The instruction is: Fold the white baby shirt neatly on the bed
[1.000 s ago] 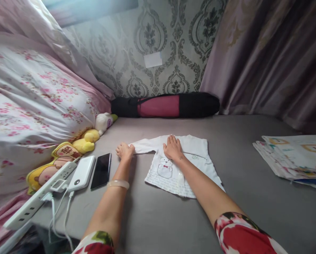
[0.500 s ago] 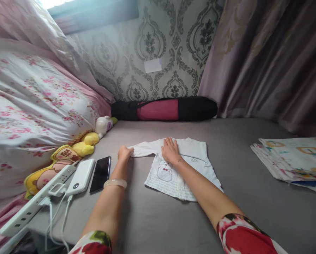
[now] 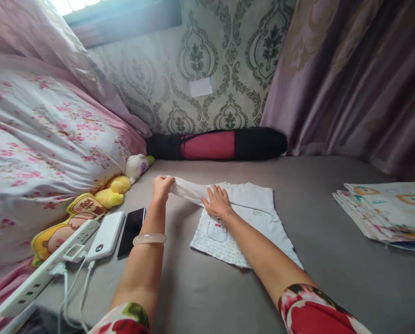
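Observation:
A small white shirt [image 3: 263,232] with a bear print and rows of tiny lettering lies on the grey sheet in front of me. One sleeve stretches out to the left, its cuff pinched in my left hand [image 3: 163,187] and lifted off the sheet. My right hand [image 3: 217,202] lies flat with fingers spread on the shirt where that sleeve joins the body, covering part of the bear print. The other sleeve appears folded across the upper part of the shirt.
To the left lie a black phone [image 3: 132,232], a white power bank [image 3: 106,235], a power strip [image 3: 49,266] with cables and several plush toys [image 3: 110,197]. A stack of folded cloths [image 3: 384,211] is at the right. A black and red long bag [image 3: 207,144] rests along the wall.
My left hand has raised the sleeve's cuff and moved it slightly away from me. My right hand has slid a little left and nearer to me on the shirt.

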Available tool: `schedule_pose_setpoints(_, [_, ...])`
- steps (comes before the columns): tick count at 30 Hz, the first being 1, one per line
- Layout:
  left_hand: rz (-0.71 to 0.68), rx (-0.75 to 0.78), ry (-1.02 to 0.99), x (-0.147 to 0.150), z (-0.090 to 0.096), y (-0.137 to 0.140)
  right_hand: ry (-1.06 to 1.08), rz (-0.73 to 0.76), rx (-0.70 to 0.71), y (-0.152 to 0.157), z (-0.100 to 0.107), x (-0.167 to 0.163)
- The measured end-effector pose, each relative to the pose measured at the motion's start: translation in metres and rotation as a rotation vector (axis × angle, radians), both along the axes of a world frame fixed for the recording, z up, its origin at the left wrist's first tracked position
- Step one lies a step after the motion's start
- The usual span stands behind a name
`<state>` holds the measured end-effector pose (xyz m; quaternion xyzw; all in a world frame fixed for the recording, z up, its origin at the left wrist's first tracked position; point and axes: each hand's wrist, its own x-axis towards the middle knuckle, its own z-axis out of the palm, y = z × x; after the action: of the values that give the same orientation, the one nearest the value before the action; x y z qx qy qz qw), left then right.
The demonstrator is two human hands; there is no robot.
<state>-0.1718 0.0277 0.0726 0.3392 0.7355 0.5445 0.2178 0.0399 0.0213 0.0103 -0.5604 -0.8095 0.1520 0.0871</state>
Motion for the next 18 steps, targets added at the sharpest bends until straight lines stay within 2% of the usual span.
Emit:
schedule_pose_setpoints(3, [-0.079,0.029,-0.14,0.023,0.02,0.0,-0.002,-0.021,0.014,0.0,-0.001,-0.003])
schedule_pose_setpoints(5, [-0.131,0.09,-0.219,0.04,0.026,-0.001,-0.001,-0.025,0.012,0.001,-0.001,-0.004])
schedule_pose_setpoints(11, [-0.205,0.162,-0.337,0.078,0.02,-0.006,0.102,0.058,-0.057,0.007,0.003,0.008])
schedule_pose_setpoints(13, [-0.211,0.171,-0.353,0.087,0.015,-0.006,0.275,0.051,-0.042,0.011,0.004,0.016])
schedule_pose_setpoints(14, [-0.208,0.174,-0.359,0.092,0.011,-0.005,0.426,-0.007,-0.04,0.012,0.004,0.022])
schedule_pose_setpoints(16, [-0.205,0.174,-0.361,0.102,0.003,-0.004,0.777,-0.215,-0.08,0.016,0.004,0.034])
schedule_pose_setpoints(18, [-0.204,0.173,-0.347,0.114,-0.006,-0.003,1.035,-0.418,-0.163,0.018,0.003,0.047])
